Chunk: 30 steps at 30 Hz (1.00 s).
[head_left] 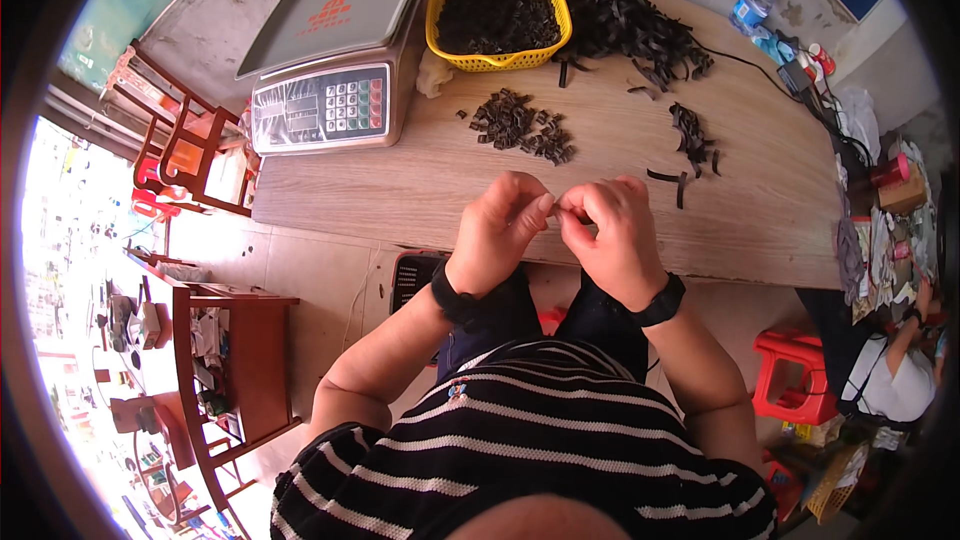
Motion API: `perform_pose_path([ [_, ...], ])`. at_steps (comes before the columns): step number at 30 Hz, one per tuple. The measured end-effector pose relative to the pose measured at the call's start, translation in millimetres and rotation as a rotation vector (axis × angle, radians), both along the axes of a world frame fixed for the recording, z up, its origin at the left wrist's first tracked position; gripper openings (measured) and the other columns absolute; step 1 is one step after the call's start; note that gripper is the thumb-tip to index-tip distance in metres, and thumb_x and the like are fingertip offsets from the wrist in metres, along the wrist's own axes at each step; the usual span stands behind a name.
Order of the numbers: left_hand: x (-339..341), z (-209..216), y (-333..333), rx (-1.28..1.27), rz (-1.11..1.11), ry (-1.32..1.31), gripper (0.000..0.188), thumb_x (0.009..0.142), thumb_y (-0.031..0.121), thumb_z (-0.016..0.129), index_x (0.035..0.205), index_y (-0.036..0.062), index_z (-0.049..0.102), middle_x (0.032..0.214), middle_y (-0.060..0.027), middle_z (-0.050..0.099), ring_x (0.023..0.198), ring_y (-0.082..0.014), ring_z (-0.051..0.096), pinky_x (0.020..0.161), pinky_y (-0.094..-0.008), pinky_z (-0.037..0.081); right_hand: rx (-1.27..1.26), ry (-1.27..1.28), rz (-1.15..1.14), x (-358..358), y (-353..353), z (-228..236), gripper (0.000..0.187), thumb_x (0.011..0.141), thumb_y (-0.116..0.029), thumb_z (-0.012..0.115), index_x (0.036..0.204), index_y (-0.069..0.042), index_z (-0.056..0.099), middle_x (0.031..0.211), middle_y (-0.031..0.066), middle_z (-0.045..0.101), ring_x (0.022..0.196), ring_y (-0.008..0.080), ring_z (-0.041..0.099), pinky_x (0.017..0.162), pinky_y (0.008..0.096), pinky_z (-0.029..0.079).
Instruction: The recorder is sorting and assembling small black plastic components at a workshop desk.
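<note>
My left hand (503, 225) and my right hand (615, 235) meet above the front edge of the wooden table (370, 200). Both are closed in a pinch, thumb against fingers, with the fingertips almost touching. Whatever sits between them is too small and covered to name. Just beyond the hands lies a pile of short dark looped pieces (515, 125). To its right is a small group of black strips (690, 135), with a couple of loose strips (680, 188) nearer to my right hand.
A weighing scale (330, 105) stands at the table's left. Behind the pile is a yellow basket (500, 62) of small black pieces, beside a heap of long black strips (625, 25). A water bottle (755, 2) and a cable lie at the far right. Another person (885, 380) sits beyond a red stool (795, 375).
</note>
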<state>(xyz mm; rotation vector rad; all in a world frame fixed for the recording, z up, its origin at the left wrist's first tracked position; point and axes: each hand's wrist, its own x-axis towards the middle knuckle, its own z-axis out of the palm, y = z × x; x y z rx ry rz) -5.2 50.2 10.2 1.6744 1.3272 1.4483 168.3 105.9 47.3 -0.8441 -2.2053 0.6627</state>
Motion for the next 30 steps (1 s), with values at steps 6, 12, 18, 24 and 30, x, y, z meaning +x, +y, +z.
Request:
perform_pose_path([
  [6,7.3,2.7,-5.7,-0.383,-0.113,-0.577,0.020,0.102,0.023,0.062,0.106,0.0042,0.064,0.095,0.0007,0.065,0.082,-0.0070,0.056,0.075,-0.0226,0.046,0.619,-0.129,-0.111,-1.5,-1.2,-6.4,0.015,0.081,-0.012,0.073,0.090,-0.017,0.061,0.081,-0.0043,0.056,0.076,0.0153,0.058,0.092,0.0416,0.039],
  [12,14.2,4.9,-12.3,-0.307,-0.064,-0.620,0.022,0.099,0.022,0.066,0.108,0.0025,0.065,0.093,0.0006,0.065,0.085,-0.0057,0.056,0.076,-0.0219,0.046,0.660,-0.116,-0.100,-1.2,-3.9,-9.1,0.011,0.083,-0.013,0.068,0.090,-0.016,0.061,0.083,-0.0052,0.055,0.076,0.0127,0.058,0.093,0.0408,0.039],
  [18,16.1,2.3,-16.3,-0.251,-0.069,-0.618,0.020,0.098,0.019,0.068,0.109,0.0021,0.065,0.093,0.0007,0.065,0.087,-0.0078,0.058,0.079,-0.0240,0.049,0.684,-0.059,-0.106,-0.6,-7.5,-8.1,0.015,0.081,-0.012,0.069,0.095,-0.016,0.064,0.088,-0.0048,0.059,0.079,0.0143,0.059,0.095,0.0420,0.038],
  [24,-10.3,13.5,-10.1,0.152,0.044,0.115,0.017,0.092,0.008,0.070,0.107,0.0016,0.064,0.100,-0.0082,0.068,0.088,-0.0194,0.065,0.080,-0.0320,0.052,-0.507,0.357,0.014,14.3,-9.0,9.9,0.012,0.094,-0.007,0.066,0.105,-0.003,0.061,0.097,0.0023,0.065,0.089,0.0097,0.061,0.081,0.0250,0.049],
  [30,-24.4,18.0,-7.7,0.285,-0.112,0.214,0.020,0.089,0.006,0.072,0.107,0.0021,0.063,0.098,-0.0109,0.067,0.086,-0.0268,0.065,0.077,-0.0352,0.053,-0.790,0.406,0.197,13.3,-8.7,25.4,0.022,0.093,-0.006,0.066,0.111,-0.002,0.053,0.095,0.0006,0.062,0.091,0.0080,0.059,0.082,0.0258,0.049],
])
